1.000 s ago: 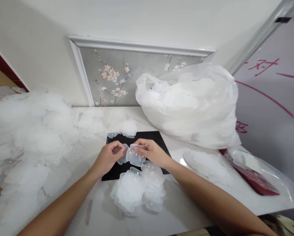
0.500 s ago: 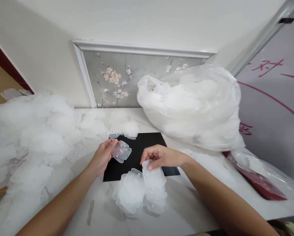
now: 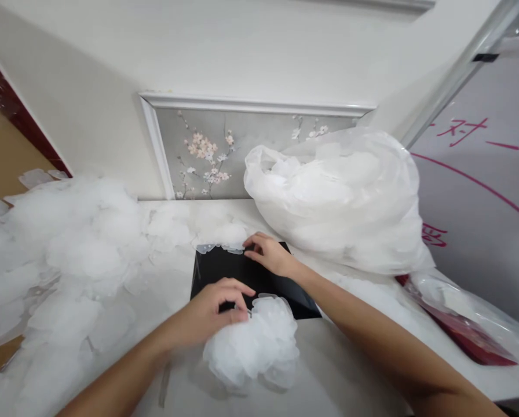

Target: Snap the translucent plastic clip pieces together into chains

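My left hand [image 3: 225, 306] is over the near edge of a black mat, thumb and fingers apart. Its thumb is at the top of a near heap of thin, frosted plastic pieces [image 3: 253, 353]. Farther back, my right hand [image 3: 269, 253] reaches across the black mat [image 3: 225, 267], thumb and index finger parted. Its fingertips are beside a small far pile of the same translucent pieces [image 3: 229, 234], which overlaps the mat's back edge. I cannot tell whether those fingertips touch a piece.
A large heap of frosted pieces [image 3: 77, 243] covers the table's left side. A bulging clear plastic bag [image 3: 342, 202] full of white pieces stands at the back right. Right of it lies a red item in clear wrap [image 3: 472, 333]. A whiteboard [image 3: 472, 191] bounds the right side.
My left hand has moved right and nearer, from holding one clear piece to being over the near heap. My right hand has left that heap and moved back to the far pile.
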{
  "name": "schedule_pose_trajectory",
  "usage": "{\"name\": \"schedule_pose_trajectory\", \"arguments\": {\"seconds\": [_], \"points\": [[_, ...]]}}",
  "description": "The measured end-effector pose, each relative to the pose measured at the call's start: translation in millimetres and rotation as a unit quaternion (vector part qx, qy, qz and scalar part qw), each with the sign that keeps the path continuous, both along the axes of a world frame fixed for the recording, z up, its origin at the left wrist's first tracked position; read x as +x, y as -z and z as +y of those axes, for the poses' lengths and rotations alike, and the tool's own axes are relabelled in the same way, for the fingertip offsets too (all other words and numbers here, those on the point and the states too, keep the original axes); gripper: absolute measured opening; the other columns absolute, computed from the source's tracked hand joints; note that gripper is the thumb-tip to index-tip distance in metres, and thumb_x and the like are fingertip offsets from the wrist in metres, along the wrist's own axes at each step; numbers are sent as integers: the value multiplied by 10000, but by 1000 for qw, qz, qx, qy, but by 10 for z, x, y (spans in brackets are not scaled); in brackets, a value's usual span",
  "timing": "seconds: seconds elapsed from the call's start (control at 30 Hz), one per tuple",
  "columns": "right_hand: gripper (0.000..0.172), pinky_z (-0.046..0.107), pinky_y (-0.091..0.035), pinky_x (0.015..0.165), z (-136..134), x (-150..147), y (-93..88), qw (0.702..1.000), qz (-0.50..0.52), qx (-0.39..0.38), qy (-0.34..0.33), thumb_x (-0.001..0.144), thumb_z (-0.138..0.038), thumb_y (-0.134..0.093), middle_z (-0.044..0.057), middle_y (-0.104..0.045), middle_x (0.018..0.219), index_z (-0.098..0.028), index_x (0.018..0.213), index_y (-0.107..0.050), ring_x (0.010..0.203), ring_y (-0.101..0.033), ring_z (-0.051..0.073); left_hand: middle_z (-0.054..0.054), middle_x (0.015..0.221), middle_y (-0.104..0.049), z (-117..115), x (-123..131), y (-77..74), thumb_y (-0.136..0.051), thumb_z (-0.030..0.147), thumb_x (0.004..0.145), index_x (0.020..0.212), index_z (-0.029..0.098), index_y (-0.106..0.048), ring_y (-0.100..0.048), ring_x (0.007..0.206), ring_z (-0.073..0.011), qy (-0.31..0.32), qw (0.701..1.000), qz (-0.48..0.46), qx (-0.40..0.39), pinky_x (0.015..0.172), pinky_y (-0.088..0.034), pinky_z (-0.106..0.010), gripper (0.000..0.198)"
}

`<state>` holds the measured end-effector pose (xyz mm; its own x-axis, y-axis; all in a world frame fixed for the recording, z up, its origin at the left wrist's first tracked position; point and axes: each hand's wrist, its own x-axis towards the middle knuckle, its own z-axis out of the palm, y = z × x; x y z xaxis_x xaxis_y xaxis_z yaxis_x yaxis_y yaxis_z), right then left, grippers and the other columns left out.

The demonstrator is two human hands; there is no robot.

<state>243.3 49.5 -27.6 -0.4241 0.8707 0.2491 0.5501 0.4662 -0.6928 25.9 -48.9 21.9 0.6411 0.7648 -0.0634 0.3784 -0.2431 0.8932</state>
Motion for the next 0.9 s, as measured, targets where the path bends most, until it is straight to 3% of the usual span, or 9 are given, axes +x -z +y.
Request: {"name": "schedule_pose_trajectory", "arguments": {"seconds": [0.1,0.2,0.37,0.47,0.53,0.6,0.7,0.77,0.9], "points": [[273,423,-485,909,231,-151,113,991,-64,117,28,867,-156,-587,142,-599,1174,-169,1129,-661,962,-605,243,-53,1118,-704,304,-141,37,-521,358,889,783,229,-698,-638,1043,-248,-136,990,0,38,906,-463,-360,244],[277,466,-459,960,385,-247,157,980,-113,167,7,849,-142,-622,159,-644,1156,-160,1117,-691,1044,-580,299,-54,1026,-718,717,-250,113,-525,237,844,878,226,-692,-648,1010,-245,-265,953,82,125,911,-464,-349,171],[247,399,-500,852,350,-271,92,983,-79,162,25,941,-211,-496,117,-691,1121,-213,1056,-715,918,-657,250,-124,1038,-670,1346,-289,251,-666,159,703,905,183,-649,-578,1118,-325,-367,908,128,155,994,-389,-422,203],[236,357,-501,852,183,-209,43,992,2,125,-18,905,-174,-506,81,-706,1084,-213,1041,-696,921,-666,214,-80,910,-670,1572,-263,268,-778,126,556,936,198,-627,-600,1046,-336,-404,894,136,140,924,-418,-424,415],[172,340,-504,835,60,-153,50,995,39,70,-51,853,-159,-548,57,-719,962,-203,924,-698,884,-662,200,-34,782,-648,1658,-251,239,-802,93,481,897,212,-616,-612,991,-338,-419,890,131,124,873,-431,-420,471],[114,330,-508,778,-40,-97,100,997,62,22,-41,823,-175,-570,45,-699,877,-200,840,-679,818,-650,190,-6,673,-604,1686,-247,191,-796,93,474,778,217,-595,-616,955,-332,-424,892,113,111,839,-437,-407,385],[162,317,-506,716,-116,-25,229,991,128,-14,22,790,-150,-530,69,-645,1009,-189,902,-640,743,-634,155,-5,625,-574,1574,-237,137,-768,203,564,625,215,-525,-626,912,-299,-413,903,62,97,787,-458,-369,251],[223,313,-502,705,-121,12,311,983,170,-49,40,753,-133,-521,79,-618,1079,-184,952,-610,715,-625,136,-10,669,-606,1380,-213,154,-730,314,636,645,208,-530,-643,868,-265,-396,914,18,80,750,-484,-348,227],[214,311,-479,725,-100,70,358,969,216,-120,24,729,-160,-543,29,-653,880,-184,933,-603,726,-599,148,-25,801,-680,848,-140,303,-682,426,683,804,189,-568,-682,770,-215,-342,938,-60,2,716,-545,-355,289]]}}
